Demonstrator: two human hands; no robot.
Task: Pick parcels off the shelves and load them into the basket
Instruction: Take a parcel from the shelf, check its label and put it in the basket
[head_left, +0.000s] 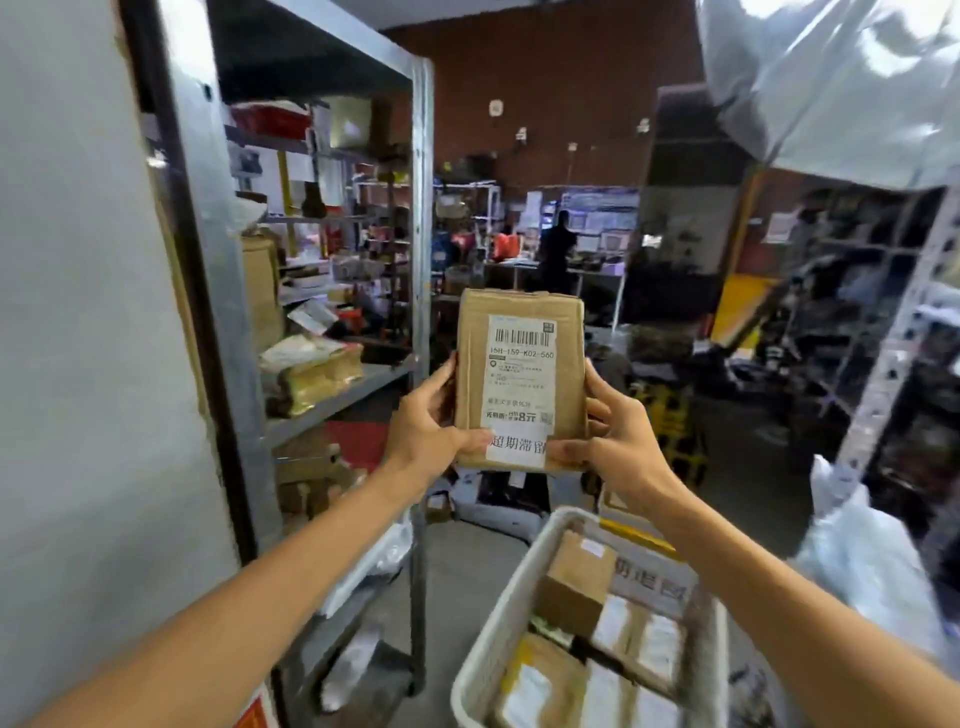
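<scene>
Left hand (431, 426) and right hand (618, 436) grip the parcel (519, 379) upright by its lower corners, fingers curled around it, above the basket (498, 608).

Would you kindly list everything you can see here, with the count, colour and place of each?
held parcel: one, brown cardboard with white labels, upright at centre, above the basket
basket: one, white, lower right of centre
parcels in the basket: several, brown with white labels, inside it
shelf rack: one nearby, grey metal, left; more racks further off and at right
parcels on the shelves: several, brown and white, on the left rack
plastic bags: at least two, whitish, right side and top right
person: one, dark clothing, far background
left hand: grips the parcel's left edge
right hand: grips its right edge
</scene>
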